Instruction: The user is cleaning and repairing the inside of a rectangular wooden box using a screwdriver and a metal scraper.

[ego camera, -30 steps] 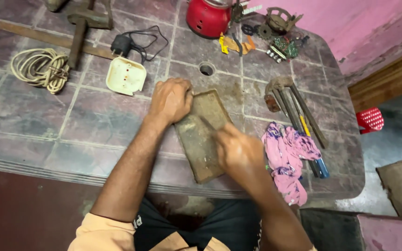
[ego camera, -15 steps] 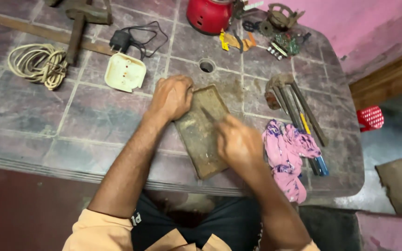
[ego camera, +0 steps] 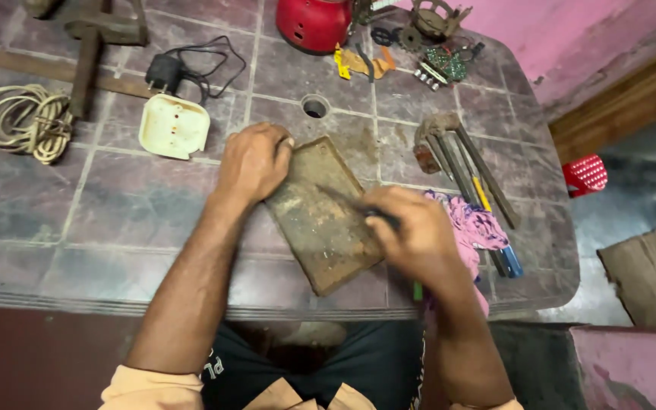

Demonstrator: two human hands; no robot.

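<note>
— Item in hand?
— Rusty metal plate (ego camera: 320, 216), flat on the tiled table (ego camera: 115, 228). My left hand (ego camera: 253, 161) presses its upper corner; my right hand (ego camera: 411, 231) grips a thin tool (ego camera: 343, 199), tip on the plate.
— Surroundings?
— White tray (ego camera: 174, 127), coiled cord (ego camera: 17, 121), pink cloth (ego camera: 474, 228), red housing (ego camera: 314, 23).

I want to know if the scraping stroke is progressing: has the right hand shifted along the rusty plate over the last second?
Cannot tell: the right hand sits at about the same spot on the rusty plate, below the table's round hole, in every frame.
</note>
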